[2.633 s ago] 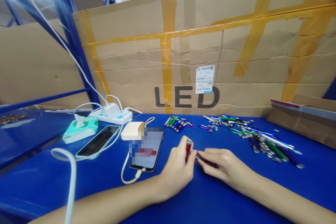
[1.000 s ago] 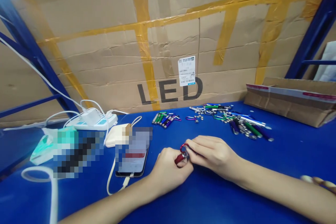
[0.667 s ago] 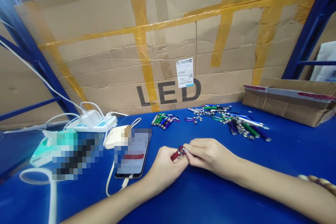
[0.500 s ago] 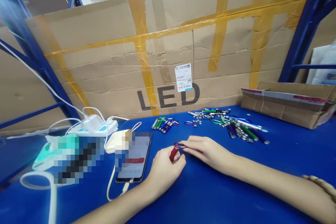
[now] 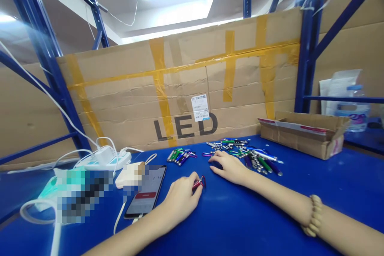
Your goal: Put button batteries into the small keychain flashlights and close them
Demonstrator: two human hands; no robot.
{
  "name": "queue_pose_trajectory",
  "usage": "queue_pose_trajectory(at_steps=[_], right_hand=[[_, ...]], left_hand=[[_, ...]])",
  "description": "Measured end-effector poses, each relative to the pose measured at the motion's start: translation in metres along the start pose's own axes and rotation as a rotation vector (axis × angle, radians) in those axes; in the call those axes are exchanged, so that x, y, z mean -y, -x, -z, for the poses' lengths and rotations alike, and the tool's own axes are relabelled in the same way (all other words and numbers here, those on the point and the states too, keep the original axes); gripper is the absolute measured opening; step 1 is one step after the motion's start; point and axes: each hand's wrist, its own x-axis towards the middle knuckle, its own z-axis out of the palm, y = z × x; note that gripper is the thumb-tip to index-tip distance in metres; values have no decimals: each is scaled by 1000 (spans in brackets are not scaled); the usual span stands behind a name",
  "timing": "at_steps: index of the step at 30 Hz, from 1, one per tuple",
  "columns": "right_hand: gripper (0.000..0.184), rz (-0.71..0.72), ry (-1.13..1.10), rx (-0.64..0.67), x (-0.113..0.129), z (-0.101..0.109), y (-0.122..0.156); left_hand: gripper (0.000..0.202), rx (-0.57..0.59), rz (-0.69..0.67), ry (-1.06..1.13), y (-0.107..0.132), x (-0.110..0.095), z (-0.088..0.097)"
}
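Observation:
My left hand [image 5: 183,197] is closed around a small red keychain flashlight [image 5: 197,184], with a red carabiner clip [image 5: 204,181] sticking out past the fingertips. Over the near edge of the pile of parts, my right hand [image 5: 229,168] is palm down with its fingers curved and apart. No held thing shows in it. Just beyond its fingertips lies a purple carabiner [image 5: 207,154]. Part of the pile behind the hand is hidden. To the left, a row of green, blue and purple flashlights with clips [image 5: 181,157] lies together.
Loose flashlight tubes [image 5: 265,165] and small metal parts lie at the back right, before a low cardboard box [image 5: 303,136]. Left of my left hand are a phone [image 5: 147,196] on a cable, a white charger block [image 5: 126,176] and a power strip [image 5: 105,161].
My right hand has let go of the red clip and moved away to the pile of parts. My left hand keeps the red flashlight, now tilted more level. The view has tipped up.

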Motion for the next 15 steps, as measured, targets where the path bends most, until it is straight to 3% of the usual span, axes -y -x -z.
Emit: queue_pose_trajectory(at_steps=[8, 15], right_hand=[[30, -108, 126, 5, 2, 10, 0], [39, -289, 273, -32, -33, 23, -2]], left_hand=[[22, -104, 53, -247, -56, 1, 1], [27, -257, 42, -375, -75, 14, -2]])
